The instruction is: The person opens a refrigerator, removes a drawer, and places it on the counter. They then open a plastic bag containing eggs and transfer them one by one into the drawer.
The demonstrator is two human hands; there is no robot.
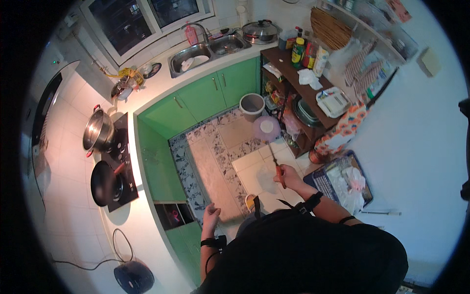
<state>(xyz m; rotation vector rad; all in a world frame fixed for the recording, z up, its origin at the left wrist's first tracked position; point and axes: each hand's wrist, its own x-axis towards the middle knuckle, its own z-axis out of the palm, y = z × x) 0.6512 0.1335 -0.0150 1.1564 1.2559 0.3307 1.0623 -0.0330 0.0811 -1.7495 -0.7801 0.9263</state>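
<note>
My right hand is closed around the orange-brown handle of a slim tool. Its thin dark shaft points away from me, towards a lilac round item on the floor; I cannot tell the tool's exact kind. My left hand hangs low over the floor mat, its fingers loosely bent with nothing seen in them. Beside it is an open compartment in the green cabinets.
Left, a steel pot and a black frying pan stand on the cooktop. Ahead are a double sink and a grey bucket. A brown shelf and a blue-rimmed box flank my right.
</note>
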